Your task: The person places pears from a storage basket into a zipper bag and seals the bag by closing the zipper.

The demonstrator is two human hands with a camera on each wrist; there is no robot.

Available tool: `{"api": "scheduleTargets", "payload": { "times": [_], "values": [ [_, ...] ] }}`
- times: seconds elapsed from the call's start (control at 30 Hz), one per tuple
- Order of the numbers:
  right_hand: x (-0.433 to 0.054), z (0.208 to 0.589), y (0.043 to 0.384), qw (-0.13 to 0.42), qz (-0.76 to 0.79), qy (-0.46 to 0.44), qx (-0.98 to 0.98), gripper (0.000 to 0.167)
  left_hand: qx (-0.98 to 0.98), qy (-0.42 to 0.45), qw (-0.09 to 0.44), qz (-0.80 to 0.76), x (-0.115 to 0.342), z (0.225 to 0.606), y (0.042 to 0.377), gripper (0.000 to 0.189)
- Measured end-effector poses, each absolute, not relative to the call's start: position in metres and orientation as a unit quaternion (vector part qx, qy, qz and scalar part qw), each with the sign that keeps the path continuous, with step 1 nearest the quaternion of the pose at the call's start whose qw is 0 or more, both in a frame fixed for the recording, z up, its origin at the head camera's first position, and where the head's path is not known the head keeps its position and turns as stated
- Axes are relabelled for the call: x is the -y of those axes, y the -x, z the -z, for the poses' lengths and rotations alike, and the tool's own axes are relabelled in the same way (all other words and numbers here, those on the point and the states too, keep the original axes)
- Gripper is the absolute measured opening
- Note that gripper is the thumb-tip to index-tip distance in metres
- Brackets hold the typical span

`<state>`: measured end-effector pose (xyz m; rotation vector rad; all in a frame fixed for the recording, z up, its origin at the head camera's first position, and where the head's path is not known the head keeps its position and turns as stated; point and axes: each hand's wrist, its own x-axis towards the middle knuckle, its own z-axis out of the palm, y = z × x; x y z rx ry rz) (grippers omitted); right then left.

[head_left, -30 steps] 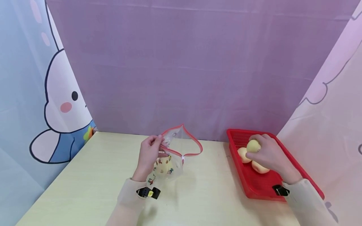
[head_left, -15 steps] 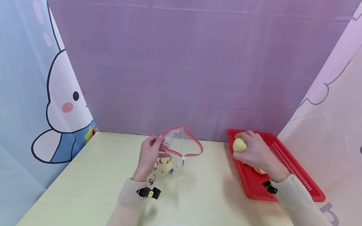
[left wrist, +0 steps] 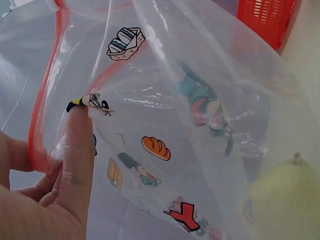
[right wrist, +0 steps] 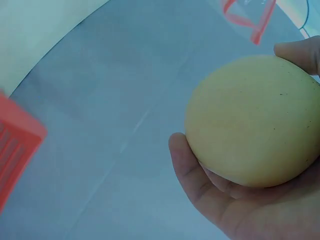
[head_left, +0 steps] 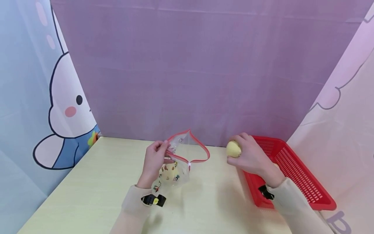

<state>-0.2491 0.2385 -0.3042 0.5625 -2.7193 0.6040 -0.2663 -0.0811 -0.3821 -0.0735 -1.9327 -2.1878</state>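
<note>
My left hand (head_left: 155,159) pinches the red-edged rim of a clear zip bag (head_left: 182,174), whose mouth gapes wide. Cartoon prints such as a bread loaf (left wrist: 156,148) decorate the plastic. Low in the bag sits a yellow-green pear (left wrist: 287,200), its stem showing in the left wrist view. My right hand (head_left: 252,159) grips another pale yellow pear (head_left: 233,149), fingers and thumb spread round its sides. That pear is in the air over the table, between the bag and the red basket, and fills much of the right wrist view (right wrist: 255,120).
On the right of the pale table (head_left: 210,198) stands a red plastic basket (head_left: 305,172) with slotted walls. Part of a pale fruit (head_left: 276,166) shows in it behind my right wrist. A purple cloth (head_left: 187,71) hangs behind, with printed cloths on both sides.
My right hand has carried the pear leftward, from above the basket to past its left rim. The left hand and the bag have stayed put.
</note>
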Motion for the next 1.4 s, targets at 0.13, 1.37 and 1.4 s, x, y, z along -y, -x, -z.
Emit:
{"api": "scheduleTargets", "payload": {
  "times": [0.13,1.37,1.4],
  "values": [
    [-0.227,0.302,0.25,0.152,-0.228,-0.204,0.94,0.052,0.658,0.025,0.111,0.744,0.081,0.382,0.267,0.029],
    [-0.141,0.32,0.272,0.168,-0.288,-0.305,0.892,0.05,0.655,0.026,0.121,0.746,0.081,0.382,0.267,0.029],
    [-0.14,0.32,0.272,0.168,-0.285,-0.307,0.893,0.051,0.655,0.026,0.12,0.746,0.081,0.382,0.267,0.03]
  ]
}}
